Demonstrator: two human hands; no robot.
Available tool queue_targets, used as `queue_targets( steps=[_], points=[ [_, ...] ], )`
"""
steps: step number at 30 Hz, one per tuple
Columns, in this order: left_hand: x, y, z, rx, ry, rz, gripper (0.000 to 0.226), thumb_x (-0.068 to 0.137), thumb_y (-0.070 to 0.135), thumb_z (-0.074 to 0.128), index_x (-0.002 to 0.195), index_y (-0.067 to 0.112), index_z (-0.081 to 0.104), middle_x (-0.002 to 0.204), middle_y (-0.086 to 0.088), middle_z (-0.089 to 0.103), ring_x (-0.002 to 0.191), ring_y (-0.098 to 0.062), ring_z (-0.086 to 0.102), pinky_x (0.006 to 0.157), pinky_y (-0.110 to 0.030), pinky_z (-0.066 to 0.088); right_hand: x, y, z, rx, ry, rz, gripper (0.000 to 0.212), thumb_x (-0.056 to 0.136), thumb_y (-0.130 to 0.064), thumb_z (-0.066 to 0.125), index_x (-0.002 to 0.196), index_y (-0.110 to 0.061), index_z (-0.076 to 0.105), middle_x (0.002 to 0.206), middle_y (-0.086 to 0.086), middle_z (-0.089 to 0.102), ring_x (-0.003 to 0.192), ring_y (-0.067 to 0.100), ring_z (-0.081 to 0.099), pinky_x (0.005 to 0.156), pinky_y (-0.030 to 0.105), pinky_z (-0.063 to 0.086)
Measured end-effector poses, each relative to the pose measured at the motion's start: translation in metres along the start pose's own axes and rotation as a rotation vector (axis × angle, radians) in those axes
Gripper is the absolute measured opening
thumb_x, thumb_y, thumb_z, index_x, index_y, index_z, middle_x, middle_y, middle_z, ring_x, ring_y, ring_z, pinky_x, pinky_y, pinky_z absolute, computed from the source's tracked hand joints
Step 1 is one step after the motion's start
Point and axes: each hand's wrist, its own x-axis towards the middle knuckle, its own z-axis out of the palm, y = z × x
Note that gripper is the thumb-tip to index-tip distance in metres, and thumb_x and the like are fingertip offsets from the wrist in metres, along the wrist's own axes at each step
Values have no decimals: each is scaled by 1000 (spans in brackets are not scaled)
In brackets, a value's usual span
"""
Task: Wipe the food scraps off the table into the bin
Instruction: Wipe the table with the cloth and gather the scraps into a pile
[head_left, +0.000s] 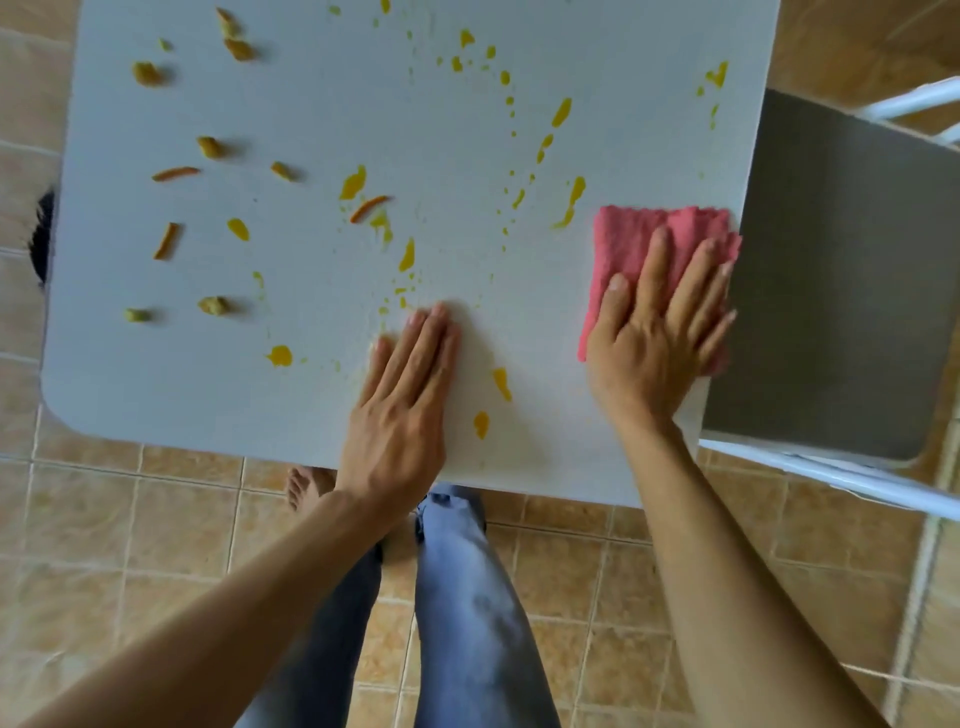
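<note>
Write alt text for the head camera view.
A right hand presses a pink cloth flat at a white table's right edge; the left hand rests flat nearby. Yellow smears and food scraps cover the table.

Pink cloth (644, 234); white table (311, 405); yellow-orange scraps (353, 183).

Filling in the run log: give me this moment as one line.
stage: wipe starting | right hand: flat on pink cloth, table right edge | left hand: flat, bare table | scraps: uncleared | bin: unseen

Scraps (166, 241) lie on the table's (291, 415) left half, the cloth (644, 244) at its right edge, beside a chair (831, 291).
</note>
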Motion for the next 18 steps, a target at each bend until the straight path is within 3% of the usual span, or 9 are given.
queue_targets(
  steps=[2, 5, 7, 11, 12, 14, 17, 18],
  points=[
    [1, 0, 2, -2, 21, 8, 84, 78, -12, 56, 155, 4, 26, 165, -12, 19, 154, -27, 13, 123, -52, 17, -33, -23, 1, 17, 35, 25, 58, 107, -46, 31, 161, -23, 32, 169, 18, 24, 157, 40, 21, 124, 62, 21],
    [2, 0, 1, -19, 52, 12, 74, 83, -12, 55, 152, 3, 33, 163, -13, 26, 152, -28, 20, 122, -51, 21, -101, -13, -9, -48, -98, -281, 61, 109, -44, 29, 163, -18, 24, 170, 21, 17, 158, 42, 15, 126, 59, 16],
    [2, -4, -6, -50, 71, 10, 64, 87, -10, 55, 149, 2, 40, 160, -13, 31, 150, -28, 26, 121, -50, 25, -114, 19, -14, -118, -144, -337, 63, 109, -45, 25, 164, -15, 19, 171, 20, 14, 159, 39, 12, 128, 55, 12],
    [-16, -25, -28, -97, 96, -10, 49, 100, 3, 46, 149, 2, 40, 159, -13, 32, 150, -28, 25, 122, -47, 23, -113, 26, -5, -5, -5, 334, 70, 108, -49, 16, 162, -4, 21, 167, 32, 15, 155, 50, 15, 125, 63, 18],
    [-24, -33, -32, -100, 93, -26, 48, 102, 5, 44, 149, 2, 39, 160, -13, 31, 151, -27, 23, 123, -47, 23, -125, 3, -4, 10, -1, 382, 71, 108, -48, 18, 161, -1, 22, 165, 35, 16, 154, 53, 16, 124, 64, 19],
    [-45, -51, -38, -108, 84, -83, 48, 103, 6, 41, 150, 2, 37, 161, -12, 28, 152, -26, 21, 123, -47, 22, -159, -43, -2, 7, -44, 146, 67, 108, -42, 28, 160, 1, 24, 164, 37, 17, 154, 54, 15, 125, 63, 18],
    [-75, -79, -43, -115, 91, -155, 50, 102, 9, 39, 151, 1, 35, 162, -13, 27, 152, -26, 19, 121, -49, 24, -174, -63, 1, -44, -169, -476, 66, 108, -42, 31, 162, -5, 22, 167, 31, 16, 156, 50, 12, 127, 59, 16],
    [-83, -88, -44, -104, 98, -165, 50, 102, 11, 38, 151, 0, 34, 162, -14, 26, 153, -27, 18, 122, -50, 23, -161, -59, 5, -70, -169, -534, 65, 108, -44, 28, 162, -8, 21, 168, 28, 17, 157, 47, 14, 127, 58, 18]
  ],
)
